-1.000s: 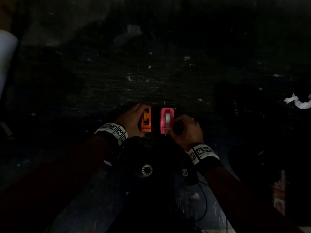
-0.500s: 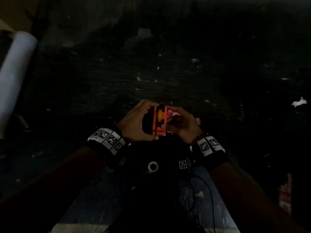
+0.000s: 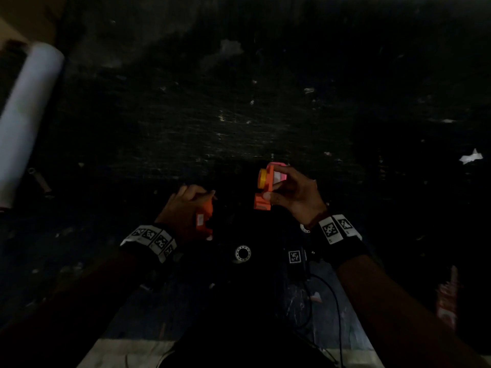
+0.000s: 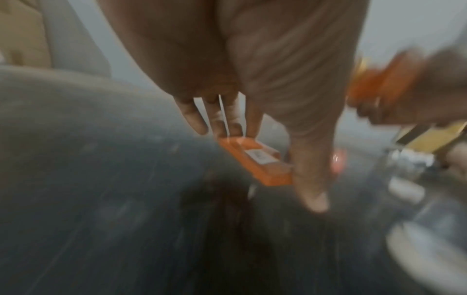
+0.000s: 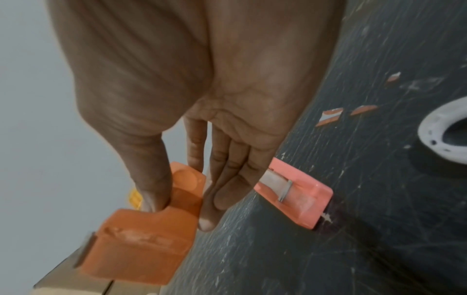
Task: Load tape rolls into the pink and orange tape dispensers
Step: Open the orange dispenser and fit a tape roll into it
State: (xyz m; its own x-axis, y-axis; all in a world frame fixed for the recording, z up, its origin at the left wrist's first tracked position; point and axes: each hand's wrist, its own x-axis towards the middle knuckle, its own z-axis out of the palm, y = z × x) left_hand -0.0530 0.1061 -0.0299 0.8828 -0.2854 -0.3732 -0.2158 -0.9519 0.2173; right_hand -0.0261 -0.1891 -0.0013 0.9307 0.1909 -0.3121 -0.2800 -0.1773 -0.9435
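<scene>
The task looks about half done. The pink plastic tape dispenser (image 5: 298,191) lies on the dark scratched bench (image 3: 239,123), just beside the right hand's fingers. A pale strip of tape runs to its metal cutter, so I judge it loaded.

The orange one is open in two parts, and both are off the bench. The right hand (image 3: 295,195) pinches the orange dispenser body (image 3: 263,200) between thumb and fingertips. A yellow hub (image 3: 263,178) shows on the body's side. The left hand (image 3: 186,208) grips the flat orange side cover (image 4: 255,161), thumb on one edge and fingers on the other. I cannot tell whether a roll already sits on the hub. What is left is likely seating the roll, if absent, and closing the cover onto the body.

In the right wrist view the bench edge runs close under the right hand, and the orange body hangs past it, over a cardboard box (image 5: 76,279). A dropped part could fall off there. A white ring (image 5: 434,135) lies on the bench near the pink dispenser, and a long white roll (image 3: 26,107) lies far left. The middle of the bench ahead offers open room to work.
</scene>
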